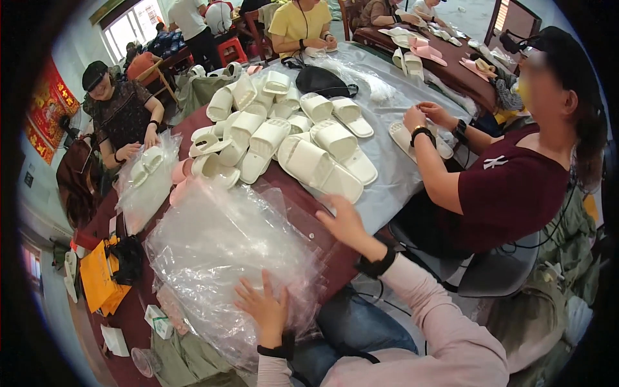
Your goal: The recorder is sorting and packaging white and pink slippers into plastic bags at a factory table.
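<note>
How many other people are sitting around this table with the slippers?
3: one in black on the left, one in yellow at the far end, one in maroon on the right. More people work behind, partly hidden.

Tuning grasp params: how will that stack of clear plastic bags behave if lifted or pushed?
Likely floppy: the stack of clear crinkled plastic bags wrinkles and sags over the table edge. Probably light for its bulk. Glossy film suggests layers would slide; the left hand and right hand lie on it.

The single head-worn fisheye looks steeply down and forward from close above the left hand [264, 308] and right hand [345, 222], over the table [290, 193] beyond them, its rim perhaps too bent to judge.
</note>
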Motion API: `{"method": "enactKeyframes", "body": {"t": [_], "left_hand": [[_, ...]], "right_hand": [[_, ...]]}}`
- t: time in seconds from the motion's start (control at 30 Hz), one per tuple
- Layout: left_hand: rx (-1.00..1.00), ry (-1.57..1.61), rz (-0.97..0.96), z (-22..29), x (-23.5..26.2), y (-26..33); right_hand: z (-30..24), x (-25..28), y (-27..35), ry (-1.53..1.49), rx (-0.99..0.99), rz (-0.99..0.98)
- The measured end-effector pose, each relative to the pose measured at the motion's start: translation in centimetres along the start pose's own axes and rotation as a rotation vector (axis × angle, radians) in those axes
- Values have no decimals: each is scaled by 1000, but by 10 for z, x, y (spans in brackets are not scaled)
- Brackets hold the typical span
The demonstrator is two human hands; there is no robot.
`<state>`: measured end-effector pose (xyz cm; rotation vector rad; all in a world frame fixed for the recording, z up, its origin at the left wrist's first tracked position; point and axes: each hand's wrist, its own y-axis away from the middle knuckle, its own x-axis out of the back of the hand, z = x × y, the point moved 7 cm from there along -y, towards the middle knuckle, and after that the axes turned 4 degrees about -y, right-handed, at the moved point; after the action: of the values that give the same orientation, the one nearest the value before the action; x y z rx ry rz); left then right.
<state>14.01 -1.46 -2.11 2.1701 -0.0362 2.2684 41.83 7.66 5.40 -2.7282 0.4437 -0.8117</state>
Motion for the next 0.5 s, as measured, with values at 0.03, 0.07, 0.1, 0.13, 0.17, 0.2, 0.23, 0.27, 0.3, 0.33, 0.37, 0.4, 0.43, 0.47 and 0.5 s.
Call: {"method": "enactKeyframes", "body": {"t": [0.03,0.07,0.1,0.13,0.17,0.2,0.23,0.27,0.3,0.33,0.37,0.4,0.43,0.47,0.5], "left_hand": [[0,3,0,1,-3,1],[-7,-2,23,2,-3,1],[-13,-8,45,2,-3,0],[-14,-3,40,4,-2,0],[-17,-6,46,6,1,1],[-13,-16,52,4,2,1],[-11,-16,52,3,0,1],[-12,-14,80,1,0,2],[-13,-12,109,0,1,1],[-12,-13,108,1,1,0],[-19,-12,121,2,2,-1],[-24,-12,130,3,4,0],[-23,-13,127,3,3,0],[-24,-12,130,3,4,-1],[-27,-10,132,4,4,0]], "right_hand": [[17,5,-14,160,30,43],[30,7,-28,318,60,84],[40,6,-43,320,61,81],[54,9,-56,396,-20,81],[67,13,-68,472,-102,81],[72,8,-79,469,-101,74],[77,6,-90,491,-136,82],[82,5,-99,512,-171,90],[84,2,-108,512,-171,89],[90,-2,-115,503,-239,69],[96,-5,-122,493,-307,49],[99,-9,-128,493,-308,45],[106,-10,-132,404,-389,70],[112,-11,-135,314,-468,96],[117,-13,-140,316,-470,95]]}}
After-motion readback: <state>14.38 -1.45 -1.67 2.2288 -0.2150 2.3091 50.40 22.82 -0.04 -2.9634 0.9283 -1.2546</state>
